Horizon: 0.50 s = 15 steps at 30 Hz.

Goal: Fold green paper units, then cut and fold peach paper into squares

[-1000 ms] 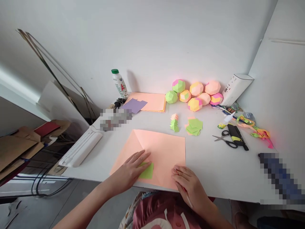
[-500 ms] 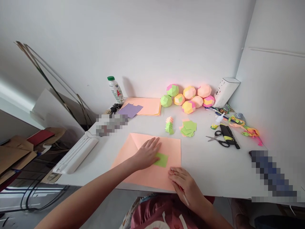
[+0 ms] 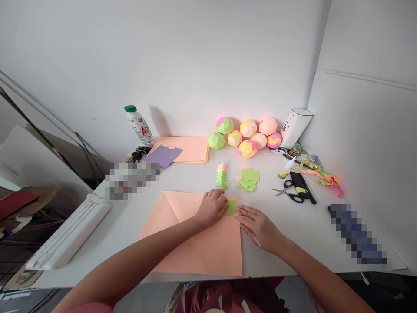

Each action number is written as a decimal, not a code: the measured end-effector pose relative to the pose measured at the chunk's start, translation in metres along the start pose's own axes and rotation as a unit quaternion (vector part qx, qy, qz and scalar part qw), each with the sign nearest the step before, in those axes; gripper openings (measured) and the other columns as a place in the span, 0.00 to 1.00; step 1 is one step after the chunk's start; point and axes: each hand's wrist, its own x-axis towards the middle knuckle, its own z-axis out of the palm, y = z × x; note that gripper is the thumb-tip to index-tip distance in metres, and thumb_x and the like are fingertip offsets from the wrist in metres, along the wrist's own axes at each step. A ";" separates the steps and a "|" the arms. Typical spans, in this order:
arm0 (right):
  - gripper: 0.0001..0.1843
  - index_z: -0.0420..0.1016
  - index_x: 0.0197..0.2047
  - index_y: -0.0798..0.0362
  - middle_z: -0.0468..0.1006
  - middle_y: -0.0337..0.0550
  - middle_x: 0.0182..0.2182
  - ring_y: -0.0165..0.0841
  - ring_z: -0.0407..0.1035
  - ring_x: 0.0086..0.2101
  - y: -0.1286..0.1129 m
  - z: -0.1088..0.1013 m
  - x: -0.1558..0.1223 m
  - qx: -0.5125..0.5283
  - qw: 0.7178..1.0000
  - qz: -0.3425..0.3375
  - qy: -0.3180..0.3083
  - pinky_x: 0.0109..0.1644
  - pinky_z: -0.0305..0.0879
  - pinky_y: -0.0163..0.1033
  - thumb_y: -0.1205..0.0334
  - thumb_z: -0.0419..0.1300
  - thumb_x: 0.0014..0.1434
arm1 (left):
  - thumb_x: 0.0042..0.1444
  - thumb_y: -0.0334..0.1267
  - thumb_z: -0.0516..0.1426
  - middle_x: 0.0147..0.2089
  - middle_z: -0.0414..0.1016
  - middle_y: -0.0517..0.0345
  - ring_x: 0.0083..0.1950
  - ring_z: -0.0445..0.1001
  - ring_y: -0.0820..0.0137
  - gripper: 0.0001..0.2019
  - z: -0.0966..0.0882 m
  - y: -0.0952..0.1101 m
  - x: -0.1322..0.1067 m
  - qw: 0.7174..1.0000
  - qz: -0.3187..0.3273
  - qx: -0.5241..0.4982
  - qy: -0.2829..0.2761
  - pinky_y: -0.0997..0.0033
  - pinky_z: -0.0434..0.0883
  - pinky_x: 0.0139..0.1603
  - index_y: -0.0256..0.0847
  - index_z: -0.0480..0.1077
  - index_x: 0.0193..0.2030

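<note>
My left hand (image 3: 212, 209) rests on a large peach paper sheet (image 3: 195, 252), its fingers together and bent. Its thumb and fingertips hold the left edge of a small green paper rectangle (image 3: 232, 206) against the sheet's upper right corner. At the rectangle's right side is my right hand (image 3: 259, 228), closed around a thin light stick (image 3: 256, 239) whose exact kind I cannot make out. Beyond the sheet stand folded green and peach paper pieces (image 3: 222, 177) in a row. Beside them lies a pile of green and peach paper pieces (image 3: 249, 178).
Several faceted paper balls (image 3: 248, 148) sit by the wall. Scissors (image 3: 289, 191), a black-and-yellow cutter (image 3: 299, 183) and a glue bottle (image 3: 287, 168) lie at right. On the left are a white bottle (image 3: 140, 126), purple paper (image 3: 164, 155) and a long white device (image 3: 70, 234).
Both hands have moved up the peach sheet toward its upper right corner. The green rectangle has shifted there from the sheet's middle right. My view has turned slightly right.
</note>
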 end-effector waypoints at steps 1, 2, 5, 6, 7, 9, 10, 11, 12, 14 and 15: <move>0.14 0.71 0.49 0.57 0.75 0.53 0.48 0.40 0.64 0.55 0.007 0.001 0.005 -0.021 1.000 -0.007 -0.012 0.55 0.67 0.50 0.71 0.49 0.63 | 0.60 0.33 0.51 0.51 0.67 0.46 0.51 0.66 0.61 0.07 -0.001 -0.002 -0.001 1.000 0.000 -0.009 0.005 0.58 0.67 0.49 0.38 0.69 0.41; 0.13 0.72 0.48 0.57 0.75 0.53 0.48 0.41 0.64 0.55 0.014 0.002 0.009 -0.039 0.999 -0.016 -0.023 0.54 0.68 0.51 0.71 0.50 0.63 | 0.61 0.33 0.50 0.50 0.67 0.47 0.50 0.67 0.62 0.08 -0.003 -0.003 -0.002 1.000 0.004 -0.018 0.007 0.59 0.68 0.48 0.38 0.69 0.41; 0.13 0.72 0.46 0.58 0.76 0.53 0.45 0.41 0.66 0.52 0.029 0.008 0.017 -0.078 0.995 -0.045 -0.040 0.50 0.70 0.50 0.72 0.50 0.61 | 0.58 0.30 0.50 0.50 0.67 0.49 0.51 0.66 0.63 0.08 -0.010 -0.008 -0.004 0.999 0.033 -0.039 0.000 0.62 0.68 0.48 0.39 0.70 0.39; 0.13 0.73 0.45 0.58 0.77 0.53 0.44 0.41 0.67 0.51 0.032 0.011 0.019 -0.087 0.994 -0.052 -0.039 0.49 0.70 0.49 0.73 0.50 0.61 | 0.57 0.29 0.51 0.51 0.67 0.49 0.52 0.65 0.62 0.08 -0.013 -0.009 -0.005 0.998 0.052 -0.041 -0.006 0.61 0.67 0.47 0.40 0.70 0.38; 0.13 0.73 0.45 0.58 0.77 0.53 0.43 0.41 0.67 0.49 0.034 0.013 0.020 -0.095 0.993 -0.057 -0.036 0.47 0.70 0.48 0.74 0.50 0.60 | 0.56 0.29 0.51 0.52 0.67 0.49 0.52 0.64 0.60 0.08 -0.014 -0.010 -0.006 0.996 0.076 -0.039 -0.013 0.60 0.67 0.47 0.40 0.70 0.38; 0.13 0.73 0.44 0.58 0.77 0.53 0.42 0.41 0.68 0.48 0.036 0.016 0.021 -0.109 0.992 -0.061 -0.025 0.46 0.71 0.48 0.75 0.50 0.60 | 0.56 0.29 0.50 0.52 0.67 0.48 0.52 0.64 0.58 0.11 -0.016 -0.011 -0.008 0.992 0.124 -0.021 -0.028 0.58 0.66 0.45 0.40 0.70 0.42; 0.14 0.73 0.43 0.59 0.77 0.53 0.42 0.41 0.68 0.48 0.037 0.018 0.020 -0.114 0.991 -0.061 -0.016 0.46 0.70 0.48 0.76 0.50 0.59 | 0.56 0.29 0.50 0.52 0.68 0.47 0.51 0.64 0.58 0.12 -0.016 -0.011 -0.009 0.990 0.137 -0.012 -0.033 0.58 0.65 0.44 0.40 0.69 0.45; 0.14 0.73 0.43 0.59 0.77 0.54 0.42 0.41 0.68 0.49 0.037 0.019 0.020 -0.117 0.991 -0.063 -0.007 0.47 0.70 0.47 0.76 0.49 0.59 | 0.57 0.29 0.49 0.51 0.68 0.47 0.50 0.64 0.58 0.13 -0.016 -0.011 -0.009 0.989 0.142 -0.006 -0.039 0.57 0.65 0.44 0.40 0.69 0.47; 0.15 0.73 0.43 0.59 0.77 0.54 0.42 0.41 0.67 0.49 0.037 0.020 0.020 -0.117 0.991 -0.065 0.000 0.48 0.70 0.47 0.77 0.49 0.59 | 0.57 0.30 0.49 0.51 0.68 0.47 0.50 0.64 0.58 0.14 -0.016 -0.012 -0.010 0.989 0.140 -0.006 -0.044 0.57 0.65 0.44 0.39 0.68 0.49; 0.16 0.72 0.44 0.59 0.78 0.53 0.42 0.40 0.67 0.51 0.036 0.020 0.019 -0.108 0.992 -0.067 0.010 0.50 0.69 0.48 0.77 0.48 0.59 | 0.57 0.34 0.49 0.52 0.67 0.45 0.50 0.64 0.56 0.16 -0.016 -0.013 -0.010 0.990 0.129 -0.019 -0.056 0.55 0.65 0.45 0.38 0.65 0.53; 0.16 0.72 0.45 0.58 0.78 0.53 0.43 0.40 0.67 0.51 0.036 0.020 0.019 -0.100 0.993 -0.067 0.010 0.50 0.69 0.48 0.77 0.48 0.59 | 0.58 0.38 0.50 0.53 0.67 0.44 0.51 0.64 0.55 0.18 -0.016 -0.014 -0.010 0.990 0.125 -0.029 -0.062 0.53 0.65 0.46 0.37 0.64 0.55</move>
